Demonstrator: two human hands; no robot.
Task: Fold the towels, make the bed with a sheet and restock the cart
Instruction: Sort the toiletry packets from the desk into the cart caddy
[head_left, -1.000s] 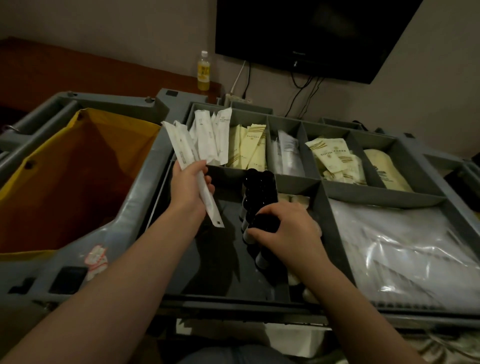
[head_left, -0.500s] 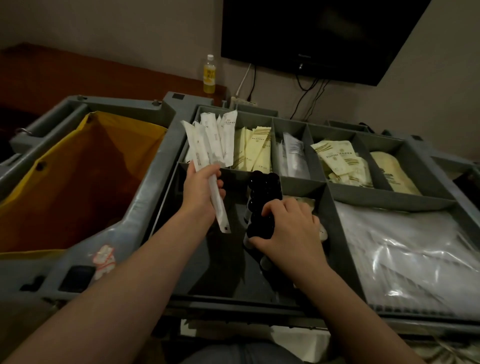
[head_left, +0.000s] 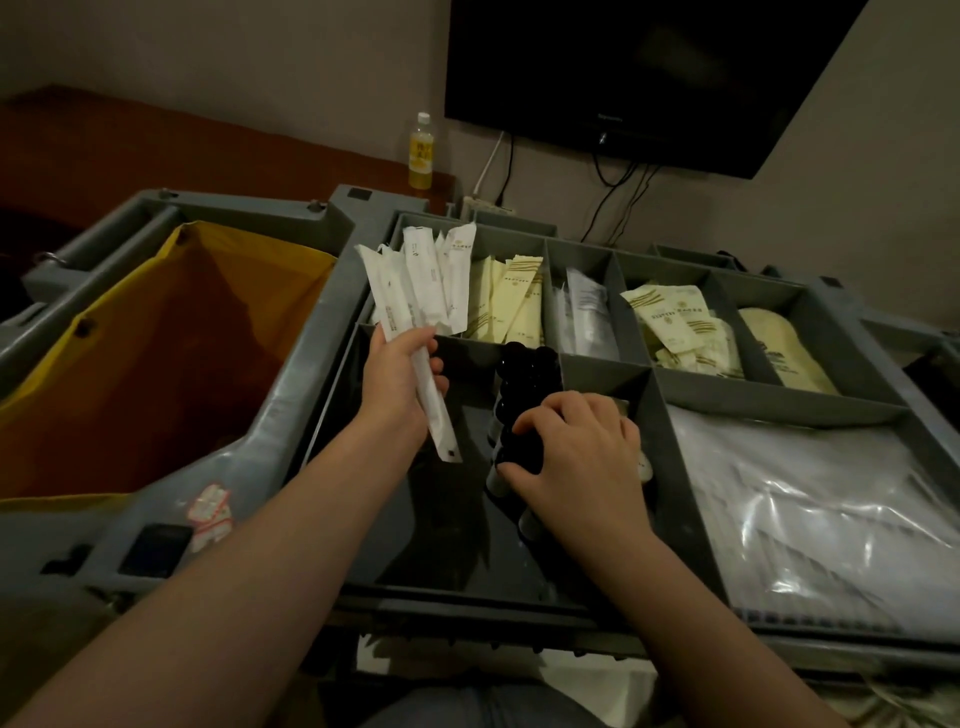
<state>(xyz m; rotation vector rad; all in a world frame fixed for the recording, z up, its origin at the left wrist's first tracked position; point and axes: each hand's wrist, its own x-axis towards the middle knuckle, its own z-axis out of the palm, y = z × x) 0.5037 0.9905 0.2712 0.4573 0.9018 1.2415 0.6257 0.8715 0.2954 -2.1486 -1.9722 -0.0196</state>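
A grey housekeeping cart (head_left: 291, 395) fills the view, its top tray split into compartments. My left hand (head_left: 397, 382) grips a bundle of long white wrapped packets (head_left: 410, 291), held just over the back-left compartment where more white packets (head_left: 457, 270) stand. My right hand (head_left: 576, 462) rests on a cluster of small black-capped bottles (head_left: 524, 374) standing in the front middle compartment, its fingers curled around them. The bottles under my palm are hidden.
Cream sachets (head_left: 511, 306), clear packets (head_left: 587, 312), more cream packs (head_left: 675, 322) and a cream pouch (head_left: 784, 353) fill the back compartments. Clear plastic bags (head_left: 810, 514) lie at the right. A yellow laundry bag (head_left: 156, 353) hangs left. A bottle (head_left: 420, 153) and a wall TV (head_left: 649, 78) are behind.
My left hand has carried the white packets forward toward the back-left compartment. My right hand has shifted slightly on the black bottles.
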